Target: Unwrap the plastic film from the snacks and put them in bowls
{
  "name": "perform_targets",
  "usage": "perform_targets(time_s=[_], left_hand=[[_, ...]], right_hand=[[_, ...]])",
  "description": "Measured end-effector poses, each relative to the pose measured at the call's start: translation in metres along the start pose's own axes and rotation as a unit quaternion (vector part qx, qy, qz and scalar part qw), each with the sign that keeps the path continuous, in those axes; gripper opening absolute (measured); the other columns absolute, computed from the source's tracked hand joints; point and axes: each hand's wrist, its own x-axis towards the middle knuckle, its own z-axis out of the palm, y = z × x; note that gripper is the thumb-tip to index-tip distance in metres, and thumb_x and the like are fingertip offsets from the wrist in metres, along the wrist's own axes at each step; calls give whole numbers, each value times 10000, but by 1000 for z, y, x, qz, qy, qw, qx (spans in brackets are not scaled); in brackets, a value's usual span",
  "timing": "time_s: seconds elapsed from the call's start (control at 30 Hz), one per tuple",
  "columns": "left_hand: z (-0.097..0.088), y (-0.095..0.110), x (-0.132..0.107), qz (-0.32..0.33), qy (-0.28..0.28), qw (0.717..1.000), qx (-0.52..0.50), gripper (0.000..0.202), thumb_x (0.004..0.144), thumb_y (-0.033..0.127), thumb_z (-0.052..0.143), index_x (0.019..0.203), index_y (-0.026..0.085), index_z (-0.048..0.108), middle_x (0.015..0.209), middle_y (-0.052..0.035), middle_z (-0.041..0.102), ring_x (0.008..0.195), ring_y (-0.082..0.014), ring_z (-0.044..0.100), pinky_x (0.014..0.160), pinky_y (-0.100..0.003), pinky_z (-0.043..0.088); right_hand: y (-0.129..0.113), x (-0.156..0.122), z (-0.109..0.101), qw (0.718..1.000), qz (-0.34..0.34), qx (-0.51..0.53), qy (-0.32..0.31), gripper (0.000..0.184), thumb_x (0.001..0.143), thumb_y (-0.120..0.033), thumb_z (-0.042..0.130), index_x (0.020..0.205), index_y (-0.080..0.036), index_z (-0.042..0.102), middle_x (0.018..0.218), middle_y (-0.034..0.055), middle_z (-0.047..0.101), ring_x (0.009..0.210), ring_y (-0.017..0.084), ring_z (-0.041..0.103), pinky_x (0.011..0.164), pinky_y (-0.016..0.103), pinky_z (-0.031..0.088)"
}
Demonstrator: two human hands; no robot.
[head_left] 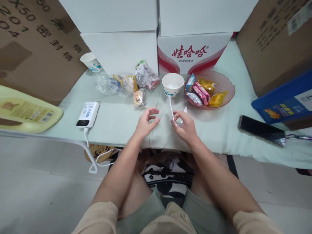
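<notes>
I see right grip [186, 129] pinching a translucent strip [171, 110], left grip [147, 124] spread, empty; pink packets [201, 93] in bowl [229, 85], orange-beige packet [138, 98] loose on bench [114, 122].

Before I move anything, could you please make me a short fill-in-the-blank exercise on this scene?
1. The thin translucent piece is held in the person's ____ hand.
2. In all, ____ cups with blue patterns can be seen on the table.
3. The large characters on the lettered white box are ____.
4. The pinkish bowl holding wrapped snacks stands between the phone and a ____.

Missing words: right; two; red; cup.
</notes>
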Motion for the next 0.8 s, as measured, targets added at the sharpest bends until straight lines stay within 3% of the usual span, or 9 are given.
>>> perform_targets(time_s=[0.07,0.17,0.23,0.3,0.4,0.47,0.57,0.7,0.8], left_hand=[[7,-1,-2,1,-49,998,-48,644,660,433,847,1206,238,567,1337,-109,609,1229,-237,596,994,-339,469],[14,0,-3,-17,-78,995,-66,737,661,559,840,1254,206,583,1292,-126,651,1181,-255,623,976,-340,489],[15,3,-3,-30,-70,996,-47,671,709,635,779,1172,165,655,1132,-115,720,1041,-242,660,906,-330,510],[16,4,-1,-31,-57,997,-35,602,747,666,729,1047,144,714,999,-92,742,923,-218,659,843,-316,511],[17,5,1,-42,-48,995,-75,521,777,647,706,929,150,728,839,-44,716,772,-169,615,740,-285,488],[18,5,3,-61,-61,991,-99,480,786,622,699,881,152,712,751,-18,671,681,-139,565,657,-265,453],[18,7,6,-59,-70,992,-86,420,777,564,700,866,154,683,762,-14,651,683,-130,553,632,-253,427],[15,12,12,-50,-24,996,-69,309,799,440,651,954,172,654,876,-27,666,777,-138,600,701,-259,446],[10,14,15,-45,-34,996,-63,247,819,408,610,889,173,638,776,-7,628,727,-131,584,696,-267,442]], right_hand=[[-3,-3,6,996,5,54,-68,244,862,-452,613,779,-256,493,1101,70,704,1082,262,635,962,393,460],[-4,-5,17,981,48,143,-119,319,878,-559,579,827,-249,522,953,34,686,917,222,636,847,351,489],[-2,-5,21,982,90,145,-84,363,844,-604,601,855,-243,566,826,9,642,779,192,598,739,318,484],[1,-3,22,985,131,112,0,359,814,-590,641,868,-239,583,760,-6,604,697,171,560,668,300,467],[4,-1,19,980,152,89,96,391,727,-533,739,947,-245,591,842,8,631,749,177,582,677,299,482],[3,-2,16,979,153,115,66,488,662,-520,792,1025,-254,602,926,23,661,811,193,606,712,311,501],[1,-8,12,978,170,124,-10,437,650,-522,804,931,-244,619,829,8,661,739,187,591,683,313,493],[-3,1,-4,984,160,70,33,357,685,-509,757,779,-238,544,679,-32,578,601,142,488,566,268,403],[-16,41,-23,993,79,-51,71,321,723,-451,707,709,-242,463,624,-49,478,568,125,411,556,260,356]])
